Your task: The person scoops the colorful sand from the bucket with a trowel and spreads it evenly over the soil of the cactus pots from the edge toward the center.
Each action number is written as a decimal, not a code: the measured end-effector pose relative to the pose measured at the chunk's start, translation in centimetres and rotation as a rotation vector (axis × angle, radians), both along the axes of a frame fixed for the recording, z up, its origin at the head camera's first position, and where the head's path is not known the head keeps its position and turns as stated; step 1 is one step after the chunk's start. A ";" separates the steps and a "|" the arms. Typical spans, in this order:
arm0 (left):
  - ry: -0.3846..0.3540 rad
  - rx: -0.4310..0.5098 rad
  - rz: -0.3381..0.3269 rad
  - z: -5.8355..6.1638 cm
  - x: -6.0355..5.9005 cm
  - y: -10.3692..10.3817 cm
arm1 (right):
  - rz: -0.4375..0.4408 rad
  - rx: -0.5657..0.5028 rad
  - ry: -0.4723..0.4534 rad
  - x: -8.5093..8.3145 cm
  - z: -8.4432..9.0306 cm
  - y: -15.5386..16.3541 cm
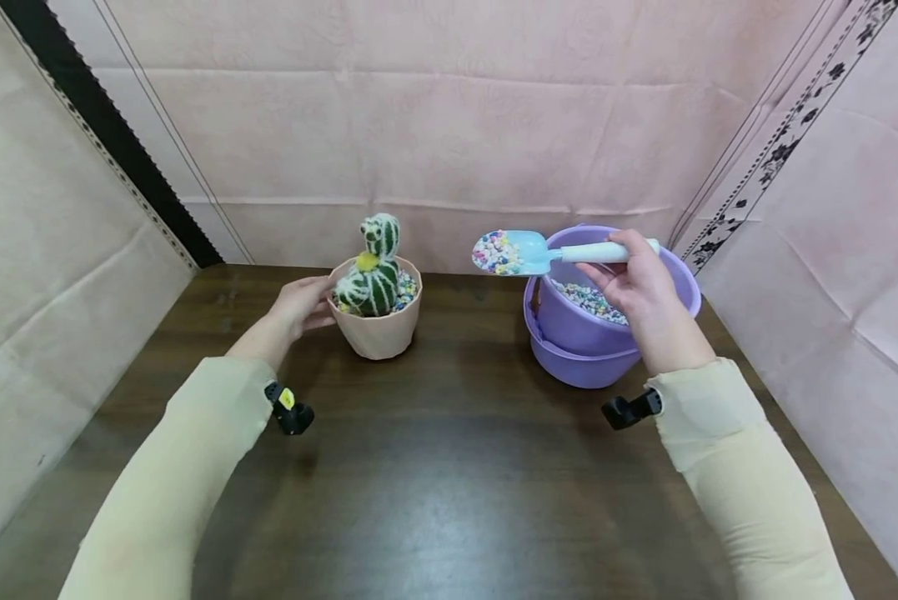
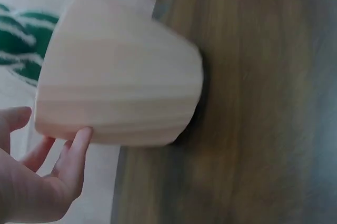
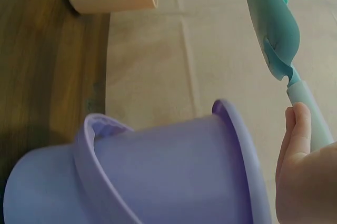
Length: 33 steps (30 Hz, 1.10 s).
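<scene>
A scoop [image 1: 510,252] loaded with coloured pebbles, held in the air between a purple bucket [image 1: 606,333] and a potted cactus [image 1: 374,268].

The scoop's blue blade hangs level just left of the bucket's rim and right of the peach pot [image 1: 378,327], with pebbles heaped at its tip. The right hand [image 1: 632,279] grips its white handle, fingers curled round it, the forearm reaching forward over the bucket, which holds more pebbles. The left hand [image 1: 301,304] rests against the pot's left side, fingers [image 2: 73,153] relaxed and touching the wall near its rim, arm stretched across the dark wooden worktop [image 1: 449,467]. Pot and bucket stand well apart near the worktop's far edge, before a pink cloth backdrop [image 1: 449,125].
</scene>
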<state>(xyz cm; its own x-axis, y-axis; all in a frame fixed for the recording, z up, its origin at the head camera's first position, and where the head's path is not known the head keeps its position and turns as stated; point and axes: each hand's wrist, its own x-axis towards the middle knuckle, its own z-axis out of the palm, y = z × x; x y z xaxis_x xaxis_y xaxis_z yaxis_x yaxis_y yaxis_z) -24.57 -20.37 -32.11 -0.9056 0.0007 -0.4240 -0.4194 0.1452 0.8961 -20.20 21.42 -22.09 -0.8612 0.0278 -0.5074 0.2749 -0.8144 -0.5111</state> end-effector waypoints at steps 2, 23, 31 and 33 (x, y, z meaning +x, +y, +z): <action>0.017 -0.035 -0.045 -0.1 -0.7 -0.1 | 0.004 0.004 0.003 0.1 0.0 -0.3; 0.007 -0.063 -0.056 0.4 0.1 -1.2 | 0.068 0.093 0.038 -0.4 -1.2 -5.0; 0.044 -0.052 -0.075 0.5 -0.3 -1.5 | 0.068 0.113 0.054 0.0 -1.3 -6.2; 0.050 -0.052 -0.074 0.6 -0.2 -1.4 | 0.070 0.111 0.050 0.0 -1.4 -6.6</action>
<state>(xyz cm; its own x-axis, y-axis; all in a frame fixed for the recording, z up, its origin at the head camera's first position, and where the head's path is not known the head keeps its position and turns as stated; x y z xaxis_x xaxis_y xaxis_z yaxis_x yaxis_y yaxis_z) -24.81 -21.80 -31.47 -0.9239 0.0477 -0.3796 -0.3609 0.2207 0.9061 -20.20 14.86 -23.45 -0.8874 0.0200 -0.4606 0.3010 -0.7316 -0.6117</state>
